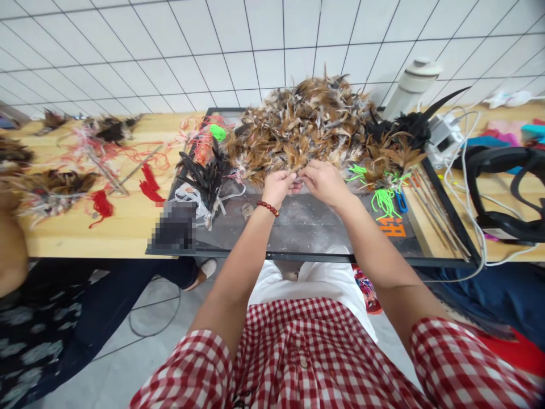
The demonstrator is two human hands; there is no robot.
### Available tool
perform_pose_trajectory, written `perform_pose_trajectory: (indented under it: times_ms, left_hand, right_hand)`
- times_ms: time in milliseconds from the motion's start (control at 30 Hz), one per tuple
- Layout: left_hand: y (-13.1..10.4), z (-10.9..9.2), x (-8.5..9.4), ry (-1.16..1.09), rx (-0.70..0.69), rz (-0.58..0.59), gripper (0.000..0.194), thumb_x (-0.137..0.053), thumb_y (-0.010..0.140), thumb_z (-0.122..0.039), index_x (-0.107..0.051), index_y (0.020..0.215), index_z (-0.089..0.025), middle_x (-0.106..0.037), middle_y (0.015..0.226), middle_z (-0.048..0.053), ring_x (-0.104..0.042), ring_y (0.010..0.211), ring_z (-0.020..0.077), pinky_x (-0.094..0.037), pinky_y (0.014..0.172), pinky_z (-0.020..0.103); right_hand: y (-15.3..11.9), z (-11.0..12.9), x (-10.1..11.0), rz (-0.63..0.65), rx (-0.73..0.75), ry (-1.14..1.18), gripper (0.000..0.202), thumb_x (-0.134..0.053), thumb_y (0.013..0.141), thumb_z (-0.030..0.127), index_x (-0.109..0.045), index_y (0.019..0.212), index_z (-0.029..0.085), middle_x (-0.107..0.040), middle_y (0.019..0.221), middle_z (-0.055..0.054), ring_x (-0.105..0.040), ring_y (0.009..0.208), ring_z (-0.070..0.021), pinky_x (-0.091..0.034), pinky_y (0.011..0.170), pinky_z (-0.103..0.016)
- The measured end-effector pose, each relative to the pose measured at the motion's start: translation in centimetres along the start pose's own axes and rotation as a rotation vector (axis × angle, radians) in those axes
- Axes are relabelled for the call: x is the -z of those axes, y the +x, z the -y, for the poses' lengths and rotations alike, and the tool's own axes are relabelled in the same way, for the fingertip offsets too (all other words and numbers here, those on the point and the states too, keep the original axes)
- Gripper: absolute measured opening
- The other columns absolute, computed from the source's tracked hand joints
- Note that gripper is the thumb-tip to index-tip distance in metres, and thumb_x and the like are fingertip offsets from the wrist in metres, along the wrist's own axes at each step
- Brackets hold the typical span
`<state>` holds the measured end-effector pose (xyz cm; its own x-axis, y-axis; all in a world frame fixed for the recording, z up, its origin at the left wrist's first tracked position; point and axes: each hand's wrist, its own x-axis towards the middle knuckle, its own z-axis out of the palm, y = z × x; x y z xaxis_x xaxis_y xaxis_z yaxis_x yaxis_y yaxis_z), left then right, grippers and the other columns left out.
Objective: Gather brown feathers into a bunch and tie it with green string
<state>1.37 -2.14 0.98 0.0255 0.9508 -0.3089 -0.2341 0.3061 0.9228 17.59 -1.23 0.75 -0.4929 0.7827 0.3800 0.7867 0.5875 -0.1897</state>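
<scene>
A big heap of brown, white and grey feathers fills the back of a dark, black-edged tray. At the heap's front edge my left hand, below a red bead bracelet, is closed in a pinch. My right hand pinches close beside it, fingertips nearly meeting the left's. Between them shows a small greyish bit that looks like a feather, mostly hidden by the fingers. Black feathers with white ties lie left of my hands. Bright green strings and brown feathers lie to the right.
Thin sticks lie along the tray's right side, near a white bottle, a white charger with cables and a black headset. Red tufts and feather bunches cover the left table. A co-worker's arm reaches in there.
</scene>
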Motion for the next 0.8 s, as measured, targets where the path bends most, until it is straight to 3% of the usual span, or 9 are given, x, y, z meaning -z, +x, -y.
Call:
perform_pose_trajectory:
  times_ms: [267,433,567,700,800]
  left_hand:
    - [0.0,-0.1,0.3,0.185,-0.026,0.095,0.034,-0.061,0.093,-0.002,-0.065,0.061,-0.012,-0.063,0.054,-0.001,-0.057,0.045,0.0060,-0.048,0.051,0.020]
    - [0.8,-0.2,0.5,0.080,-0.141,-0.123,0.033,-0.059,0.095,-0.004,-0.062,0.064,-0.015,-0.061,0.052,-0.004,-0.052,0.043,0.0047,-0.043,0.047,0.019]
    - [0.9,-0.7,0.5,-0.137,-0.162,-0.205,0.029,-0.056,0.100,-0.007,-0.062,0.072,-0.015,-0.060,0.053,-0.006,-0.053,0.044,0.0034,-0.043,0.049,0.017]
    - [1.2,-0.7,0.7,-0.239,-0.180,-0.232,0.025,-0.057,0.101,-0.009,-0.063,0.077,-0.015,-0.062,0.055,-0.007,-0.054,0.044,0.0029,-0.044,0.051,0.016]
    - [1.6,-0.5,1.0,-0.284,-0.172,-0.250,0.022,-0.062,0.098,-0.011,-0.063,0.077,-0.016,-0.062,0.055,-0.007,-0.056,0.045,0.0028,-0.045,0.051,0.016]
  right_hand:
    - [-0.1,0.1,-0.5,-0.041,0.013,-0.038,0.032,-0.047,0.103,0.025,-0.078,0.104,0.018,-0.075,0.099,-0.013,-0.064,0.093,-0.0264,-0.042,0.082,-0.038]
    - [0.0,-1.1,-0.8,-0.191,-0.223,-0.040,0.030,-0.049,0.101,0.022,-0.078,0.109,0.020,-0.076,0.105,-0.013,-0.066,0.097,-0.0285,-0.045,0.083,-0.040]
    - [0.0,-1.3,-1.2,-0.048,-0.325,-0.012,0.030,-0.053,0.097,0.023,-0.079,0.112,0.018,-0.075,0.110,-0.015,-0.065,0.103,-0.0317,-0.048,0.085,-0.041]
    - [0.0,-0.8,-1.7,0.094,-0.259,-0.008,0.047,-0.047,0.095,0.014,-0.075,0.133,0.021,-0.071,0.122,-0.015,-0.062,0.111,-0.0321,-0.047,0.093,-0.044]
    - [0.0,-1.1,-1.4,0.139,-0.277,-0.025,0.039,-0.050,0.091,0.011,-0.084,0.107,0.020,-0.071,0.117,-0.016,-0.059,0.112,-0.0343,-0.044,0.095,-0.048]
